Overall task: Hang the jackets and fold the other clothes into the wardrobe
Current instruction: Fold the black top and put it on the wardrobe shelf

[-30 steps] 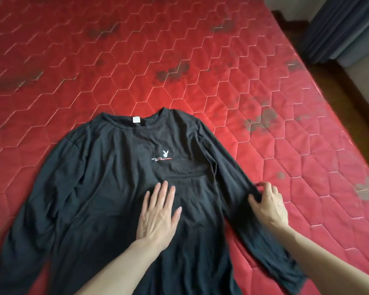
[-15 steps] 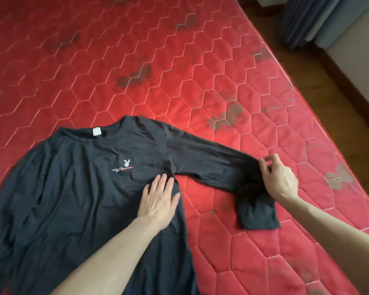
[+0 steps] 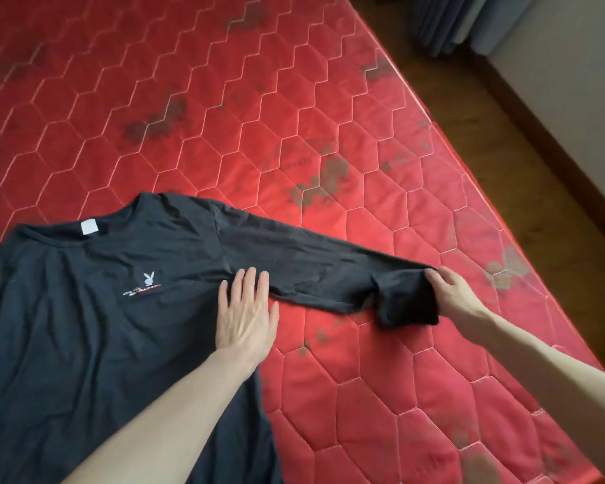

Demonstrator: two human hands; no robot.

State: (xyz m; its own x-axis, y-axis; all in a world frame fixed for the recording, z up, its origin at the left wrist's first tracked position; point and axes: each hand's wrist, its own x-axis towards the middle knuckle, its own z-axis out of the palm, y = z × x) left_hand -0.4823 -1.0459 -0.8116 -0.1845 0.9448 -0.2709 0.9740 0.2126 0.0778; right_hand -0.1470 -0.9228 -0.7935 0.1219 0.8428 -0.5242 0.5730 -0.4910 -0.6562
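A black long-sleeved shirt point(image 3: 95, 319) with a small white rabbit logo lies front up on the red quilted mattress point(image 3: 294, 99). My left hand point(image 3: 247, 312) presses flat on the shirt near its right armpit, fingers straight. The shirt's right sleeve point(image 3: 311, 270) stretches out sideways across the mattress. My right hand point(image 3: 458, 295) grips that sleeve near the cuff, and the cuff end is doubled over beneath it. The shirt's left side runs out of view.
The mattress edge point(image 3: 524, 246) runs diagonally on the right, with a wooden floor point(image 3: 503, 110) beyond it. A grey curtain point(image 3: 451, 19) and a pale wall point(image 3: 573, 82) stand at the top right. No wardrobe or other clothes are in view.
My right hand has pulled the sleeve from alongside the shirt's body out to the right until it lies straight. My left hand stayed pressing on the shirt. The view has swung right.
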